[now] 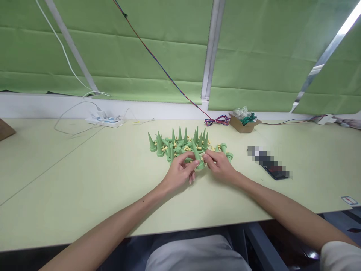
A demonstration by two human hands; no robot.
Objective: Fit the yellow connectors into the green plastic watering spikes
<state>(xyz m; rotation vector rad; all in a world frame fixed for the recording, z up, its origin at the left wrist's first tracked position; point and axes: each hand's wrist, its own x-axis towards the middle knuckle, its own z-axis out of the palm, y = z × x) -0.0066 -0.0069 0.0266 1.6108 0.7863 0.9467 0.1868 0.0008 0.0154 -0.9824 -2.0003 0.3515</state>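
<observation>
My left hand (183,167) holds a green plastic watering spike (196,152) near its wide round base, the cone pointing up and tilted to the left. Right beside that base, my right hand (220,163) is closed in a pinch. Whatever lies between its fingertips is too small and hidden to make out. Behind both hands spreads a pile of similar green spikes (180,134), several standing upright and others lying down. Small yellow valve-like pieces (165,148) are mixed among them.
A small cardboard box (242,126) with clear and green plastic stuff sits at the back. Coiled red-blue wire (217,120) lies beside it. A dark, partly blurred phone-like object (278,174) rests to the right. A white power strip (108,121) with cables stands back left.
</observation>
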